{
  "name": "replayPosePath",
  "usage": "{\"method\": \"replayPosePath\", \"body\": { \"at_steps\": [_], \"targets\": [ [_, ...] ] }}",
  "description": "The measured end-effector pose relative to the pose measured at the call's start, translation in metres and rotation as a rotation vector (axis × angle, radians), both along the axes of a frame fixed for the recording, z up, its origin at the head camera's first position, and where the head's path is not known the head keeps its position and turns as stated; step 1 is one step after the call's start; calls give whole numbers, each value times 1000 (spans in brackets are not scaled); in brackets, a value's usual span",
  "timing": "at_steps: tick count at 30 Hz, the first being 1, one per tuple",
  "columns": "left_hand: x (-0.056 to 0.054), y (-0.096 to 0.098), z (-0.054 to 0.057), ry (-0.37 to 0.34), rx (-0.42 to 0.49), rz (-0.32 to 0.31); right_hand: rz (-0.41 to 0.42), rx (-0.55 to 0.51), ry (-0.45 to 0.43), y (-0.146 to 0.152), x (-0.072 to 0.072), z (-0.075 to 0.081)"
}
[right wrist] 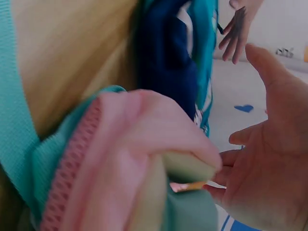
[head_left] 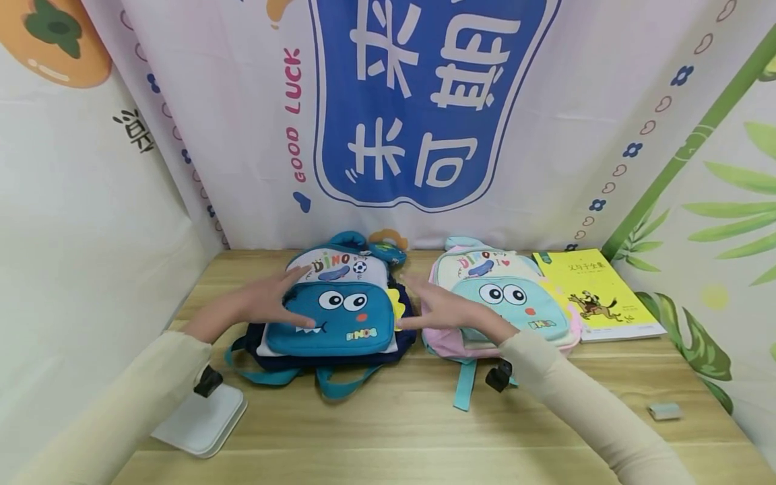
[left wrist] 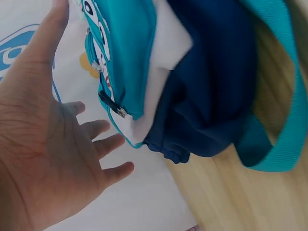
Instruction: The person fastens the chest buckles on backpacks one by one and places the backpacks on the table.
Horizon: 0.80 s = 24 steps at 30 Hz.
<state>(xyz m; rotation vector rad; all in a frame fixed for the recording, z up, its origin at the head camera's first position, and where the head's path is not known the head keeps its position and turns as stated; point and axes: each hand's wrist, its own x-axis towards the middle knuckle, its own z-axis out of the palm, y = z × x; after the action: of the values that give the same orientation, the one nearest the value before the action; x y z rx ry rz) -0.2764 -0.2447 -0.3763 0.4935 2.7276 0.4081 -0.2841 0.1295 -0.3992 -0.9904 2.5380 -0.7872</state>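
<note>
A blue dinosaur backpack (head_left: 339,337) lies on the table with its face up, straps toward the person. My left hand (head_left: 267,300) spreads over its left side, thumb near the printed mouth; the left wrist view shows that hand (left wrist: 53,139) with fingers apart and nothing in the palm. My right hand (head_left: 445,306) hovers between this bag and a pink and mint dinosaur backpack (head_left: 509,303), fingers stretched toward the blue one. In the right wrist view the right hand (right wrist: 269,149) holds nothing, and the pink side of the second bag (right wrist: 139,130) is close to it.
A yellow book (head_left: 597,296) lies right of the pink backpack, partly under its edge. On the left is a light grey flat case (head_left: 203,417) below the left sleeve. A small grey object (head_left: 665,411) sits at the right. Printed cloth (head_left: 254,135) walls the back and sides.
</note>
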Motion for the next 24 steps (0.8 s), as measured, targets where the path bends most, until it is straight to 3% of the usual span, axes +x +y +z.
{"method": "replayPosePath", "body": {
  "at_steps": [4,7,11,18,24],
  "targets": [
    [11,-10,-7,-79,53,-32,43,101,32,-5,7,-8],
    [15,-15,-10,-75,37,-51,31,220,59,-7,12,-11],
    [17,-15,-10,-70,19,-36,16,293,98,-9,15,-15],
    [13,-18,-13,-87,16,-30,-60,331,148,-19,17,-21],
    [9,-28,-18,-121,39,-24,-103,267,119,-32,21,-26]
  ]
}}
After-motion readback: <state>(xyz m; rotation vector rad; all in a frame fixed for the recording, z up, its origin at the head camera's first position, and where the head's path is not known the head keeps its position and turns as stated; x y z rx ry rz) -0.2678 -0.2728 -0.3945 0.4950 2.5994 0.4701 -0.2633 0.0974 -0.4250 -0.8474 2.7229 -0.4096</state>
